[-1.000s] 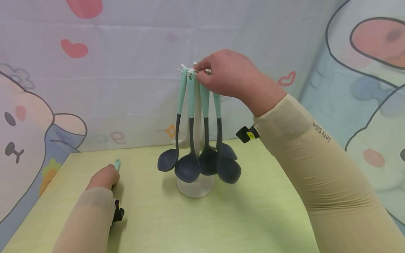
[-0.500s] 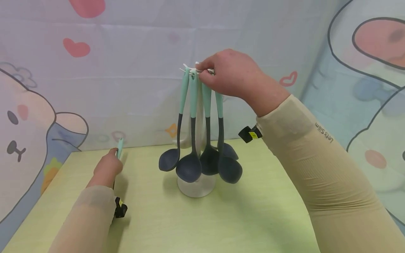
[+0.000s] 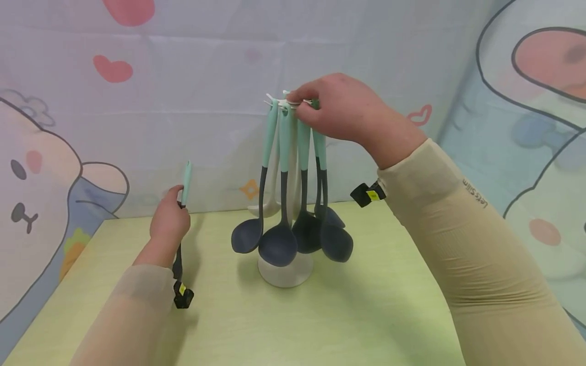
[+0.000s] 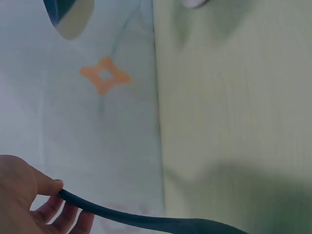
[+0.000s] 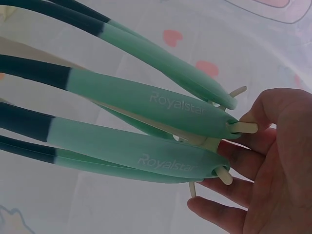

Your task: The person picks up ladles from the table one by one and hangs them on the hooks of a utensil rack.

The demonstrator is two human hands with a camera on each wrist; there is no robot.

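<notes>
The left hand (image 3: 170, 221) grips a loose utensil (image 3: 185, 183) upright above the table (image 3: 366, 315), while the right hand (image 3: 341, 109) pinches the rack top (image 3: 279, 100); next likely needs a free hook.

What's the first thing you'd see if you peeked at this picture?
A bunch of mint-and-dark ladles dangles from a white rack in the middle of the yellow-green table. The right hand pinches the rack's hooks at the top. Off to the left, the left hand holds one more utensil upright, with cartoon curtains behind.
</notes>
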